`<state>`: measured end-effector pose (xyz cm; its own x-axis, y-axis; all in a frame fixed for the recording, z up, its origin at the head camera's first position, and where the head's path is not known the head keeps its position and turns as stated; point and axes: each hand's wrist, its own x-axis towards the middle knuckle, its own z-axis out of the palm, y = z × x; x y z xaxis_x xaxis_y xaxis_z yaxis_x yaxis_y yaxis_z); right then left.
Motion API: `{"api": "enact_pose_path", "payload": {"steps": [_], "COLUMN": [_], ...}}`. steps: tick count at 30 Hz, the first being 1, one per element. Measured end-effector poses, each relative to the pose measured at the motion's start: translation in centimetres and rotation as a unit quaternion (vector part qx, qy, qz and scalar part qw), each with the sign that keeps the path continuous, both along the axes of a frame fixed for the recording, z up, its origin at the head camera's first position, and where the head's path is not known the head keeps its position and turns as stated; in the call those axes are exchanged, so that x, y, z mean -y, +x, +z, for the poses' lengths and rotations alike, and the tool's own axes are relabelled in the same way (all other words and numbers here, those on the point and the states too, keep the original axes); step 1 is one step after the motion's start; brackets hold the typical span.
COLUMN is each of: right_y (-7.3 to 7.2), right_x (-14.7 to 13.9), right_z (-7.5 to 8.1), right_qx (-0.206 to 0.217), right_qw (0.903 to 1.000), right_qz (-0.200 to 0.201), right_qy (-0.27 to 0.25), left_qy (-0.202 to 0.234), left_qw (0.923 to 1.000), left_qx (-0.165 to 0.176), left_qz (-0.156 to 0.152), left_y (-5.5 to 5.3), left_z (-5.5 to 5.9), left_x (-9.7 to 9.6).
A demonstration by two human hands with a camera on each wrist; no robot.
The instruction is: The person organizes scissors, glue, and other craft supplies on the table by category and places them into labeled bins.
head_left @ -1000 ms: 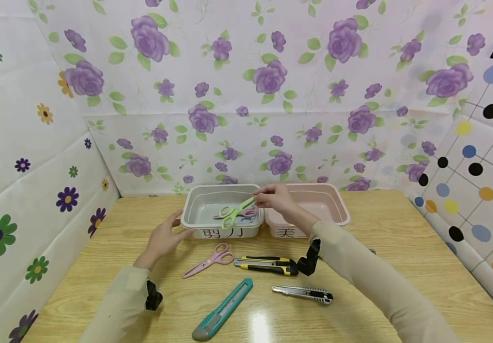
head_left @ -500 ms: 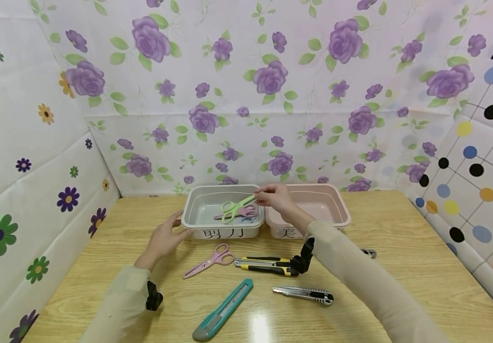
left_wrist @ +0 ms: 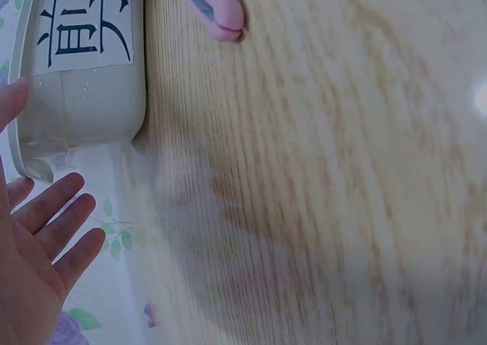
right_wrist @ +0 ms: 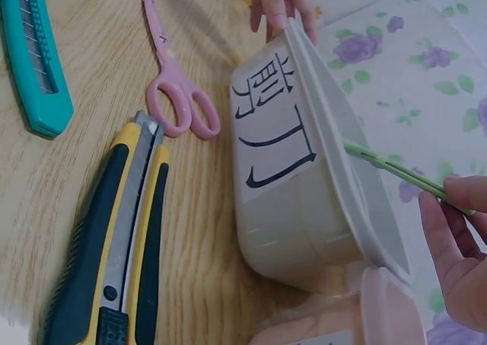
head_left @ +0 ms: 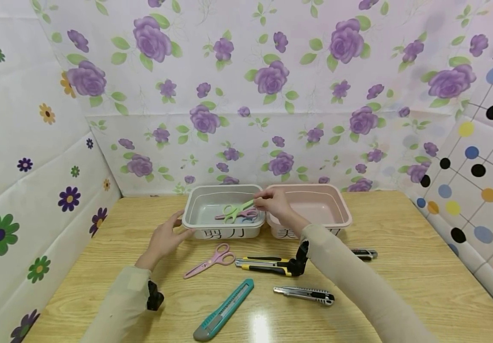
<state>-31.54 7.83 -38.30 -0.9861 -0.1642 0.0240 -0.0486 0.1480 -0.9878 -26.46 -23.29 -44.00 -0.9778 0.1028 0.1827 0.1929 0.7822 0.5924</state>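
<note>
My right hand (head_left: 275,205) pinches a pair of light green scissors (head_left: 231,214) by the blade end, handles lowered into the grey bin (head_left: 222,227). In the right wrist view the scissors (right_wrist: 403,174) slant over the bin's rim, between thumb and fingers. Pink-purple scissors (head_left: 249,212) and a blue piece lie inside the bin, partly covered by the green pair. At the bin's left front corner is my left hand (head_left: 166,240), thumb at the rim. The left wrist view shows this hand (left_wrist: 46,261) with fingers extended beside the bin's end.
A pink bin (head_left: 344,220) adjoins the grey one on the right. On the wooden table lie pink scissors (head_left: 216,258), a yellow-black utility knife (head_left: 263,270), a teal one (head_left: 225,309) and a silver one (head_left: 304,294). Another knife (head_left: 366,254) is partly behind the right forearm.
The right hand has lowered the green scissors further into the grey bin, near the pink-purple pair. More of the knife behind the right forearm now shows. The left hand has stayed at the corner.
</note>
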Motion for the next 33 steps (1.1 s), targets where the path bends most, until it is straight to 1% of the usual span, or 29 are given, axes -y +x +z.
{"api": "enact_pose_path", "payload": {"steps": [5,9,12,14,18,21,23,28,30,33], "right_y": [-0.4,-0.4,-0.3,-0.1,0.0,-0.1,-0.1,-0.4,-0.6,-0.6], "right_x": [0.5,0.9,1.2,1.2,1.0,0.8,0.6,0.6,0.6,0.8], "right_z": [-0.9,-1.4,-1.5,-1.5,-1.6,-1.6,-1.6,-1.7,-1.8,-1.9], "right_qx": [0.004,0.013,0.01,0.003,-0.032,-0.06,-0.076,-0.091,-0.091,-0.103], "right_qw": [1.0,0.9999,0.9995,0.9995,0.9982,0.9932,0.9896,0.9836,0.9825,0.9795], "right_qz": [-0.002,0.001,0.007,0.017,0.039,0.052,0.061,0.085,0.09,0.091], "right_qy": [0.007,-0.012,-0.029,-0.027,0.032,0.085,0.106,0.131,0.135,0.147], "left_qy": [0.0,-0.001,0.002,0.003,0.003,0.004,0.006,0.005,0.006,0.008], "left_qw": [1.0,1.0,1.0,1.0,1.0,1.0,1.0,1.0,1.0,1.0], "left_qx": [0.001,0.002,0.001,0.0,-0.002,-0.001,-0.001,0.002,0.002,0.0], "left_qz": [0.004,0.005,0.002,0.002,0.002,-0.001,-0.002,0.001,0.001,-0.001], "left_y": [0.1,0.1,0.1,0.1,0.0,0.0,-0.1,0.0,0.1,0.2], "left_z": [0.0,0.1,0.1,0.1,0.0,0.0,0.0,0.0,0.1,0.1], "left_x": [0.0,0.1,0.1,0.1,0.1,0.1,0.1,0.0,0.0,-0.1]}}
